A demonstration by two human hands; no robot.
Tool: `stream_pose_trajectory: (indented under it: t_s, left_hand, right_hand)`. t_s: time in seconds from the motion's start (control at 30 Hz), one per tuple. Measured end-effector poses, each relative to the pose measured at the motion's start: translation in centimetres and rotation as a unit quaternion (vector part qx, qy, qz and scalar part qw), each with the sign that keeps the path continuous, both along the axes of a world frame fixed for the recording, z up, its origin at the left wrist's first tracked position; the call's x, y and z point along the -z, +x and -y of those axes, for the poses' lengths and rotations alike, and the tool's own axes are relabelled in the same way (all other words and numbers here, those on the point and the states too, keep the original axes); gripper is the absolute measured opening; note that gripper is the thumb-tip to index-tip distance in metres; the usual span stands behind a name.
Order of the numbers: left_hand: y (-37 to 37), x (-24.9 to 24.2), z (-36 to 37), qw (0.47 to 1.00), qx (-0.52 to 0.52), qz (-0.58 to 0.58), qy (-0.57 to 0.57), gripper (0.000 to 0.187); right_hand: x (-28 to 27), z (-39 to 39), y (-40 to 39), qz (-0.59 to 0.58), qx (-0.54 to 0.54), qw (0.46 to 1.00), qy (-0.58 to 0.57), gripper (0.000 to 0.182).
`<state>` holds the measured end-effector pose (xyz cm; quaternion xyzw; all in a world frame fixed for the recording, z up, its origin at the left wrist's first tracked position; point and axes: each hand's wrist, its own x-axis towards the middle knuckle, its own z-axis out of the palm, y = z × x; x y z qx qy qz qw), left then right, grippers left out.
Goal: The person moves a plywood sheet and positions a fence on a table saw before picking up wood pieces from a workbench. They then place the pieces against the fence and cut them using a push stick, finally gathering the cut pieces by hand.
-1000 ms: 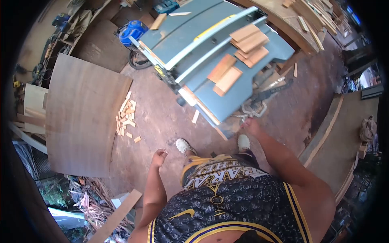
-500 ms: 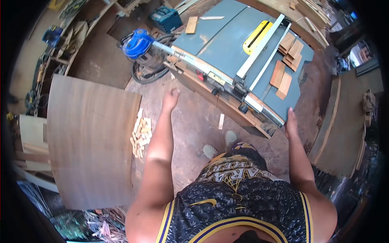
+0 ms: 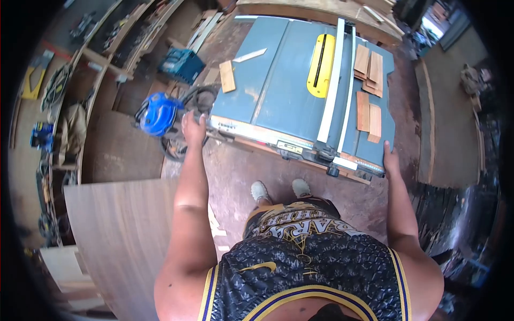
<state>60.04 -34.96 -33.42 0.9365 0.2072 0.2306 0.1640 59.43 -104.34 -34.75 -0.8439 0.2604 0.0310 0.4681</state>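
Observation:
A table saw [image 3: 289, 69] with a grey top and a yellow blade insert [image 3: 322, 67] stands in front of me. My left hand [image 3: 193, 127] is at the left end of its front rail, thumb and fingers apart, holding nothing. At the front right corner, my right hand [image 3: 391, 158] lies along the side edge of the top with a finger stretched out; its other fingers are partly hidden. A long metal rip fence [image 3: 332, 75] crosses the top. Right of it lie several thin wood pieces [image 3: 362, 111]. A short wood block [image 3: 227, 76] rests near the left edge.
A blue-topped shop vacuum [image 3: 159, 114] stands beyond my left hand, near a teal toolbox [image 3: 182, 65]. A large wood panel [image 3: 123, 224] is at lower left. Shelves with tools line the left wall. Another sheet [image 3: 452, 123] leans on the right.
My left hand has moved forward to the saw's left front corner. The view has turned, so the saw appears straighter. My right hand stays at the right front corner.

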Motion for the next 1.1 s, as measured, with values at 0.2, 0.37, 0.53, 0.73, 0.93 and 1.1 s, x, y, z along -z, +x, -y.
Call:
stream_pose_trajectory:
  t_s: [0.2, 0.37, 0.53, 0.73, 0.93, 1.1]
  left_hand:
    - [2.1, -0.8, -1.8, 0.977, 0.146, -0.154, 0.004, 0.043]
    - [3.3, -0.8, -2.4, 0.962, 0.204, -0.179, 0.037, 0.055]
    - [4.7, -2.5, -0.8, 0.921, 0.246, -0.301, -0.011, 0.058]
    - [7.9, -0.3, 0.4, 0.922, 0.165, -0.297, -0.184, 0.062]
    - [7.8, -1.7, 2.0, 0.935, 0.123, -0.308, -0.126, 0.058]
    - [7.9, -2.7, 2.4, 0.928, 0.122, -0.31, -0.167, 0.057]
  right_hand:
    - [0.0, -1.6, -0.2, 0.027, 0.068, 0.98, -0.183, 0.072]
    - [-0.4, -2.0, 0.2, -0.008, 0.101, 0.982, -0.158, 0.071]
    - [0.2, -0.8, 0.2, -0.039, 0.117, 0.992, -0.031, 0.074]
    - [0.0, -0.4, 0.2, -0.07, 0.115, 0.991, 0.0, 0.074]
    - [-2.2, -2.2, 0.7, -0.1, 0.119, 0.987, -0.027, 0.073]
    - [-2.1, -2.2, 0.8, -0.107, 0.128, 0.985, -0.037, 0.073]
